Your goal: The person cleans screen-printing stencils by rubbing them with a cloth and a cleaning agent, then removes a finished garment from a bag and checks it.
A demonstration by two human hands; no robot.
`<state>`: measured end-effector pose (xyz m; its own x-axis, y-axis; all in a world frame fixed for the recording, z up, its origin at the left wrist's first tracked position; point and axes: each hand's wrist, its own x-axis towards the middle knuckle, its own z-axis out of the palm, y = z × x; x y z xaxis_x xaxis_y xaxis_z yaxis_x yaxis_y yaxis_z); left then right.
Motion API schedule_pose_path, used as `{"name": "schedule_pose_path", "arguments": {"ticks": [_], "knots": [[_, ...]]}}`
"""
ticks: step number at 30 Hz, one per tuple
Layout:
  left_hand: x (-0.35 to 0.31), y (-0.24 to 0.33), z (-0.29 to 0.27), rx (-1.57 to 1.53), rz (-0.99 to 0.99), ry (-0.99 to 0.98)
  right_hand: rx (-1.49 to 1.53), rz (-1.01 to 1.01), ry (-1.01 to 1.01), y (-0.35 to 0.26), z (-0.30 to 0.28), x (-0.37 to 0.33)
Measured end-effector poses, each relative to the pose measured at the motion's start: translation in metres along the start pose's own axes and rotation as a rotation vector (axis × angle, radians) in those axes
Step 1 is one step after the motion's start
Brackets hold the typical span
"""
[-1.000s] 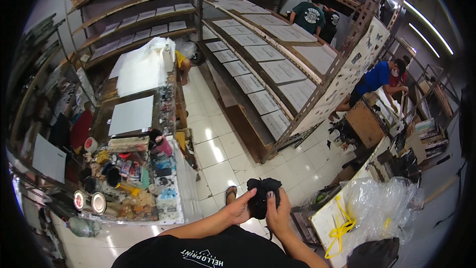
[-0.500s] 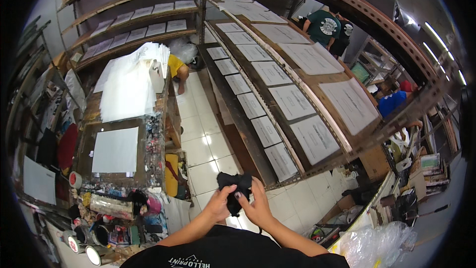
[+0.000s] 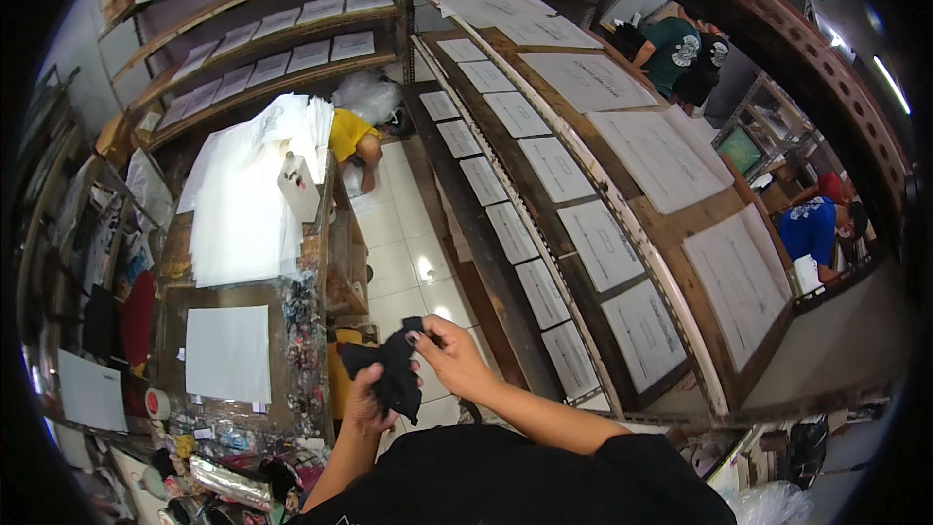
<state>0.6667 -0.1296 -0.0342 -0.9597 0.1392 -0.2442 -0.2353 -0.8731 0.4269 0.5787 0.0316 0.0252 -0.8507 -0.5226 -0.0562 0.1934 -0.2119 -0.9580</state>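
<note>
Both hands hold a crumpled black cloth (image 3: 392,377) in front of the chest, above the tiled floor (image 3: 408,267) between the paint-smeared work surface (image 3: 292,331) on the left and the long wooden rack (image 3: 680,262) on the right. The cloth is bunched rather than spread; its long axis runs roughly up and down in the view, with one flap sticking out toward the left and a loose tail hanging toward the person's body. The left hand (image 3: 362,401) has its grip closed round the lower part of the cloth from below. The right hand (image 3: 449,354) pinches the upper edge between thumb and fingertips, the dark-nailed fingers curled over the fabric. Compared with half a second ago, the hands and cloth sit at much the same place before the body, but the view has swung left: the work surface with its white sheets (image 3: 228,354) now fills more of the left side, and the rack's rows of white printed sheets (image 3: 603,243) run further right. At the lower left of the surface stand small pots and tins (image 3: 224,481); what is in them cannot be made out.
</note>
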Motion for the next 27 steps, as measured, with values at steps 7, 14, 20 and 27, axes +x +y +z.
{"name": "schedule_pose_path", "arguments": {"ticks": [7,14,20,27], "knots": [[0.077,0.049,0.023,-0.015,0.405,0.147,-0.691,-0.714,0.054,-0.01,-0.035,0.141],[0.151,0.095,0.059,-0.127,0.585,0.433,-0.02,-0.148,-0.098,0.011,-0.033,0.255],[0.165,0.138,0.034,-0.217,0.726,0.578,0.159,-0.078,-0.244,-0.022,-0.019,0.287],[0.15,0.23,-0.079,-0.1,0.927,1.059,0.32,0.119,-0.23,-0.048,-0.004,0.353]]}}
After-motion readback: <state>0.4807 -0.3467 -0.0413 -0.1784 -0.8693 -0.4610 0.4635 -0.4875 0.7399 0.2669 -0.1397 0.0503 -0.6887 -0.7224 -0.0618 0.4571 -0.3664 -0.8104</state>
